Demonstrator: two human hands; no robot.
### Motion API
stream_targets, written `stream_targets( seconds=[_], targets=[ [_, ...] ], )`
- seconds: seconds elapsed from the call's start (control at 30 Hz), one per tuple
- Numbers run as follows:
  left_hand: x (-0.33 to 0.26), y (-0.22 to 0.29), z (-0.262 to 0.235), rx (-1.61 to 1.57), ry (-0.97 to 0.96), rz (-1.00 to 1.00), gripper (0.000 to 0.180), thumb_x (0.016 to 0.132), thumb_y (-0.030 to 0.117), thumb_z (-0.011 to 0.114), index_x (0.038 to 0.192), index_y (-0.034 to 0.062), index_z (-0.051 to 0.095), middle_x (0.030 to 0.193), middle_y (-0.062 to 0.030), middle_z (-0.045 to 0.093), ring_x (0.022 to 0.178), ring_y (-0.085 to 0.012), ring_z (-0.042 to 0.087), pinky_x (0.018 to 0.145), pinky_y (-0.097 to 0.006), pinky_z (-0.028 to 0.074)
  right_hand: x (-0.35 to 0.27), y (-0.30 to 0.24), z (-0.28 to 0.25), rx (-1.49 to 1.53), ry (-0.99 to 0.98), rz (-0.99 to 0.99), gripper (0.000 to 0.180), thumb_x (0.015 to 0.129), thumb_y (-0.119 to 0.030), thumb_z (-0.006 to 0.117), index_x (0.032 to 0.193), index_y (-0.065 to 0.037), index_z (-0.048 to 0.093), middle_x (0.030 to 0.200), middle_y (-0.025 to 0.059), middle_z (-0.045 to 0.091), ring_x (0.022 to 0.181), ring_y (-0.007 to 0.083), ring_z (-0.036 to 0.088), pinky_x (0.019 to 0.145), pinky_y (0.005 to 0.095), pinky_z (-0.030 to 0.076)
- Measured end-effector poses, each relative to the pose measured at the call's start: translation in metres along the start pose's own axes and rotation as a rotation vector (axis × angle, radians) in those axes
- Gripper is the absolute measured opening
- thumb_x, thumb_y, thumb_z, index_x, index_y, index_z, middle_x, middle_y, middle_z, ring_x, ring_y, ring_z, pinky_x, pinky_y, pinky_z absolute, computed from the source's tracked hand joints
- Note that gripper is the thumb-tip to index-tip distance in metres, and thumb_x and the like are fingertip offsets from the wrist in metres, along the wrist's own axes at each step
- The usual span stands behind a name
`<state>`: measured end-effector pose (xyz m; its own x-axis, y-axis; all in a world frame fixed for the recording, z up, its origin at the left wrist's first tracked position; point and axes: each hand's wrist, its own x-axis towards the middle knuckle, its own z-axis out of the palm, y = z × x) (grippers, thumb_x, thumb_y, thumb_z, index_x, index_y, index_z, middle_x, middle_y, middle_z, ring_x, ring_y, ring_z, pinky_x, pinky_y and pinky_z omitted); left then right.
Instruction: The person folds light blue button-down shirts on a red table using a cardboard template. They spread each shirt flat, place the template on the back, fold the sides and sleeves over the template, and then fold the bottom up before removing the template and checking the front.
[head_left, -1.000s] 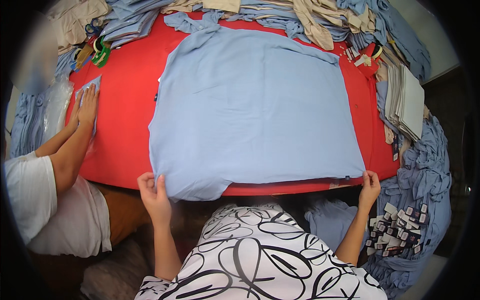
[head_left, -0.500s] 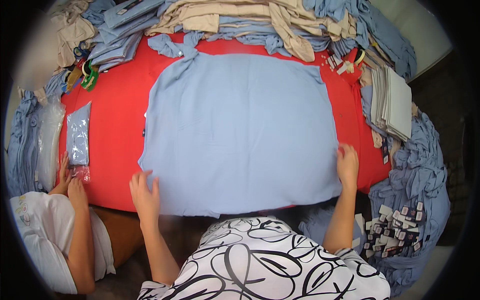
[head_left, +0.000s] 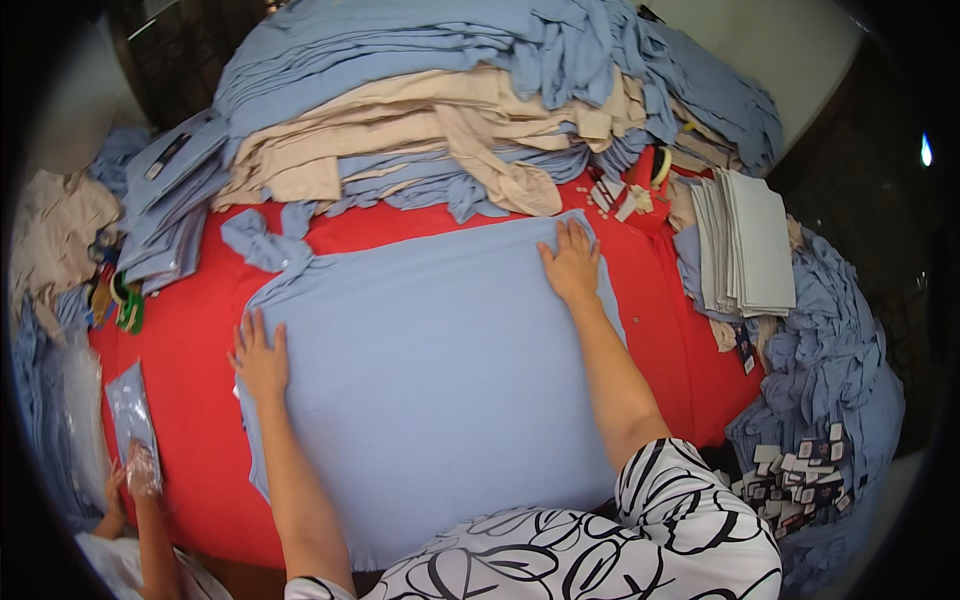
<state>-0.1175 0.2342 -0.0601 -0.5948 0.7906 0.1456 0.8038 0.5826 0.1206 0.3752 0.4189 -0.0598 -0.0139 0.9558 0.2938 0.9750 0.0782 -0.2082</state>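
Observation:
A light-blue shirt [head_left: 430, 380] lies spread over the red-covered table [head_left: 190, 400], its near end reaching my body. At its far left corner, part of the cloth is bunched up on the red cover. My left hand [head_left: 262, 362] rests flat on the left edge of the shirt, fingers spread. Farther out, my right hand [head_left: 573, 262] lies on the far right corner with its fingers extended. Neither hand grips the cloth.
Stacked blue and beige garments [head_left: 400, 120] line the far side. White folded sheets [head_left: 745, 245] stand at the right, above a heap of paper tags [head_left: 800, 475]. At left, a co-worker's hand [head_left: 143, 470] touches a plastic-wrapped blue garment [head_left: 130, 405]. Tape rolls [head_left: 125, 300] lie beyond.
Both my hands have moved from the shirt's near part to farther up, the right one to the far corner. The view has shifted, showing more of the far stacks. The co-worker's hand has reached the wrapped garment.

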Motion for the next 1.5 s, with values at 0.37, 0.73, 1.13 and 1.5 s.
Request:
stream_targets(
  seconds=[0.37, 0.73, 1.13, 1.5],
  targets=[
    [-0.008, -0.031, -0.004, -0.214, 0.164, 0.1, 0.044, 0.1, 0.028, 0.053, 0.14, 0.0103, 0.054, 0.151, -0.0053, 0.047, 0.144, -0.0276, 0.035, 0.12, -0.047, 0.02, 0.031, 0.248, -0.203, -0.264, 0.169, 0.801, 0.085, 0.088, -0.056, 0.06, 0.156, -0.017, 0.029, 0.159, 0.02, 0.028, 0.143, 0.0447, 0.032, 0.112, 0.0632, 0.026],
    [-0.034, -0.113, -0.036, -0.005, 0.397, 0.268, 0.04, 0.096, 0.03, 0.06, 0.13, 0.0098, 0.061, 0.138, -0.0122, 0.056, 0.133, -0.0322, 0.046, 0.113, -0.048, 0.032, 0.026, 0.26, -0.286, 0.06, 0.288, -0.041, 0.033, 0.101, -0.018, 0.051, 0.119, 0.008, 0.062, 0.111, 0.025, 0.068, 0.101, 0.0278, 0.066, 0.09, 0.0355, 0.048],
    [-0.223, -0.141, -0.072, -0.65, 0.27, -0.416, 0.039, 0.08, 0.009, 0.075, 0.116, 0.004, 0.06, 0.092, -0.0111, 0.062, 0.084, -0.0281, 0.061, 0.074, -0.04, 0.049, -0.124, -0.31, -0.121, 0.852, -0.84, -0.925, 0.031, 0.094, -0.014, 0.056, 0.12, 0.002, 0.061, 0.108, 0.02, 0.069, 0.101, 0.033, 0.065, 0.091, 0.0371, 0.047],
    [-0.223, -0.156, -0.062, -0.832, 0.379, -0.426, 0.021, 0.082, -0.002, 0.069, 0.102, 0.0016, 0.065, 0.083, -0.0081, 0.062, 0.071, -0.02, 0.059, 0.068, -0.033, 0.051, -0.127, -0.356, 0.011, 0.57, -0.535, -1.086, 0.045, 0.091, -0.003, 0.06, 0.136, -0.009, 0.057, 0.096, 0.0172, 0.061, 0.088, 0.0349, 0.06, 0.08, 0.0412, 0.047]
  ],
)
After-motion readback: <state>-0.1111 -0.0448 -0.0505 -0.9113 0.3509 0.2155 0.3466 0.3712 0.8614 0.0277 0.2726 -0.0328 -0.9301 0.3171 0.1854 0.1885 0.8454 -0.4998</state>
